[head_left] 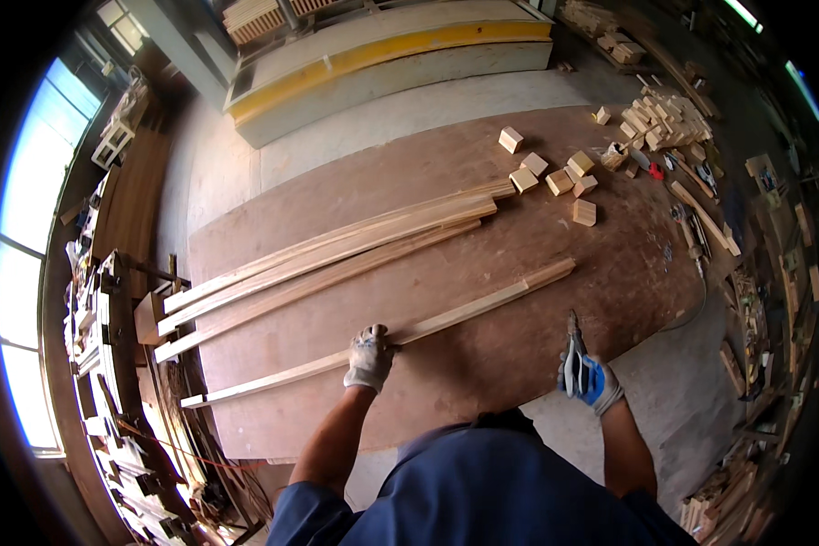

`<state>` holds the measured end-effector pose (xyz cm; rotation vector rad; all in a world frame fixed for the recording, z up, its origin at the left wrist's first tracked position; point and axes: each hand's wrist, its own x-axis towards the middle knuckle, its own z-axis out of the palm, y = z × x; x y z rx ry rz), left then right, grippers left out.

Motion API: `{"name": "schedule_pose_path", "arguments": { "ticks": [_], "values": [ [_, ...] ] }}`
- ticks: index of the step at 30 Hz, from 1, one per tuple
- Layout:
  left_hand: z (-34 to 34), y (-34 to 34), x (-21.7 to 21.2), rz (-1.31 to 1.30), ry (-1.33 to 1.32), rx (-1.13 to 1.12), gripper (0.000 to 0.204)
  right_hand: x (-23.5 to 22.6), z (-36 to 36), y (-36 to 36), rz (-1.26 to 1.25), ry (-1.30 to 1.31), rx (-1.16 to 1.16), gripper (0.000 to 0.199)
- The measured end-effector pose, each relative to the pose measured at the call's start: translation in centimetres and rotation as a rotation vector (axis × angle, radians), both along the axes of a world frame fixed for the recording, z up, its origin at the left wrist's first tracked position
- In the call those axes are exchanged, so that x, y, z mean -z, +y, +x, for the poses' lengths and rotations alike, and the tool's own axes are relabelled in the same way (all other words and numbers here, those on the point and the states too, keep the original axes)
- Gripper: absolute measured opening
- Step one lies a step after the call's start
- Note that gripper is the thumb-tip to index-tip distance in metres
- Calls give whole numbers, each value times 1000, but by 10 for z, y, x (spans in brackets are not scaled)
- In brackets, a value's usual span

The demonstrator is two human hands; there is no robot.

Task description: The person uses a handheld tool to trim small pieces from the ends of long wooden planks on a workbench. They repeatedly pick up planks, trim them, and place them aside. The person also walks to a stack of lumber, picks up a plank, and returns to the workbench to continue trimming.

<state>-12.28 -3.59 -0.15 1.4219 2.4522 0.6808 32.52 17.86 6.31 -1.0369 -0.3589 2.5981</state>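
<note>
Wooden strip [464,312] partly hidden behind left hand [369,359].

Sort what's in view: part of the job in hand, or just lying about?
In hand:
- near wooden strip, left hand on it
- dark pointed tool, in right hand

Apparently lying about, untouched:
- grouped strips beyond
- loose wooden blocks
- heaped wood pieces

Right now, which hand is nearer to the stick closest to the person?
Left: the left hand touches the stick; the right hand is apart, below its right end in the picture.
</note>
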Motion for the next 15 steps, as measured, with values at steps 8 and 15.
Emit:
{"name": "schedule_pose_path", "arguments": {
  "ticks": [8,15],
  "values": [
    [27,9,-15,-177,4,191,20,3,-25,-61,84,-276,-190,42],
    [69,26,-1,-121,31,232,27,5,-36,-68,352,-577,-253,39]
  ]
}}
